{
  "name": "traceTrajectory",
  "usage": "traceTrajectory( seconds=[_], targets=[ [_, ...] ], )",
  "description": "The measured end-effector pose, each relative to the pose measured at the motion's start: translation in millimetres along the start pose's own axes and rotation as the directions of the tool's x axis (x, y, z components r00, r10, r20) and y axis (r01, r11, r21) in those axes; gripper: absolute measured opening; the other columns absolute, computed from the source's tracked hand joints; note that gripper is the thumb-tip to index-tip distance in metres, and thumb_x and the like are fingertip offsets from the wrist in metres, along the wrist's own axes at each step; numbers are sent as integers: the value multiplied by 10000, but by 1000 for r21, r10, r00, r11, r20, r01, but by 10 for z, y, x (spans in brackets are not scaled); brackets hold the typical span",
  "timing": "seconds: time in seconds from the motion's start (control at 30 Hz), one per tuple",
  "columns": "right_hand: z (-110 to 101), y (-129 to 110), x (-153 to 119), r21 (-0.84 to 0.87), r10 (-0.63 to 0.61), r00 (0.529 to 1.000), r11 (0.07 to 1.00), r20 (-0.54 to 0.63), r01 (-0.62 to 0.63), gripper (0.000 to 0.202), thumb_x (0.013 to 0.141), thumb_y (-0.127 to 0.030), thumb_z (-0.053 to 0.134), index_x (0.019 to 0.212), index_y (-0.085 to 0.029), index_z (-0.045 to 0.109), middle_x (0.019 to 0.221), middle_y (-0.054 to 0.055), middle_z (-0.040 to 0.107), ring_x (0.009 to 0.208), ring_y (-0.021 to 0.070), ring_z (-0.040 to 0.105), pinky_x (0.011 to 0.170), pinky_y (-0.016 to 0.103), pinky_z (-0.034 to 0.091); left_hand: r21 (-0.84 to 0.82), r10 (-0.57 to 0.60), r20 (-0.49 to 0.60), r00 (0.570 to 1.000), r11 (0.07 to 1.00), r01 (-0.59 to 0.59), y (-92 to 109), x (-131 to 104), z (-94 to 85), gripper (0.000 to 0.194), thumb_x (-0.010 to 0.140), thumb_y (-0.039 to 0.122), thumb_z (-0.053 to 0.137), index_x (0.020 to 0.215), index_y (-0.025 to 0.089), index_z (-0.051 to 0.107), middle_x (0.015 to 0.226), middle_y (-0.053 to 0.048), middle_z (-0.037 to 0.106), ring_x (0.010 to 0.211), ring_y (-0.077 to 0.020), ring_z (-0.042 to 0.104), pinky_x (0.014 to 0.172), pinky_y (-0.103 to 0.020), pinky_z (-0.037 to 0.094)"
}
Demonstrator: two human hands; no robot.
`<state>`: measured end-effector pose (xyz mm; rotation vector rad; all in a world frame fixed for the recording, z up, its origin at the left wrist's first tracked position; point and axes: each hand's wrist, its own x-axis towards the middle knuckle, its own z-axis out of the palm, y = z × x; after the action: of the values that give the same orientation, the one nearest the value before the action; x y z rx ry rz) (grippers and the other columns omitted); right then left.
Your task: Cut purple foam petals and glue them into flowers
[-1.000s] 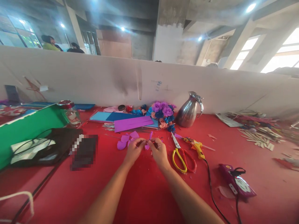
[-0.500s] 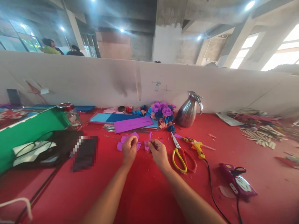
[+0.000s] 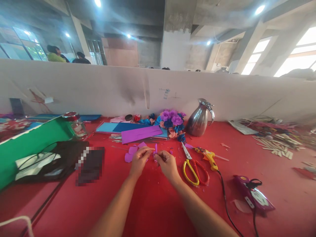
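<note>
My left hand (image 3: 140, 160) is closed, its fingers pressed together and pointing right; whatever is between them is too small to make out. Facing it, my right hand (image 3: 167, 161) pinches a small purple paper piece (image 3: 155, 149), which stands up between the two hands. Purple paper petals (image 3: 131, 153) lie on the red table just behind and left of my left hand. To the right of my right hand are scissors (image 3: 189, 168) with one yellow and one red handle, blades slightly apart. A yellow glue gun (image 3: 208, 158) lies beyond them.
Behind my hands lie a purple paper strip (image 3: 141, 133), blue sheets (image 3: 106, 127) and a bunch of paper flowers (image 3: 172, 120). A steel jug (image 3: 198, 120) stands beside the flowers. At right is a purple power strip (image 3: 254, 194) with cords; at left, a glass jar (image 3: 77, 125).
My left hand's fingers have straightened and moved right, closer to the purple piece at my right hand. The right hand keeps its pinch. The whole view has shifted slightly.
</note>
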<state>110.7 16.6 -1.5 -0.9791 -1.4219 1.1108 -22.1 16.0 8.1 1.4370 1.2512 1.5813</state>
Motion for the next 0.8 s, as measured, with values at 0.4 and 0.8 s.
traceTrajectory(
  seconds=[0.4, 0.8],
  targets=[
    [-39, -22, -32, -280, -104, 992, 957, -73, 79, 143, 784, -262, 519, 742, -188, 634, 674, 6, 662, 567, 136, 557, 551, 225, 397, -80, -58, 146, 988, 994, 70, 5, -43, 66, 113, 692, 291, 692, 630, 196, 698, 659, -8, 604, 681, -158, 530, 663, -274, 405],
    [-41, -100, -56, -410, -130, 991, 905, -16, 112, 209, 827, -299, 517, 796, -199, 698, 719, 10, 699, 548, 133, 566, 554, 223, 398, -183, -152, 133, 979, 967, 175, 9, -15, 46, 202, 688, 359, 699, 774, 181, 743, 806, -45, 666, 818, -193, 570, 784, -295, 426]
  ],
)
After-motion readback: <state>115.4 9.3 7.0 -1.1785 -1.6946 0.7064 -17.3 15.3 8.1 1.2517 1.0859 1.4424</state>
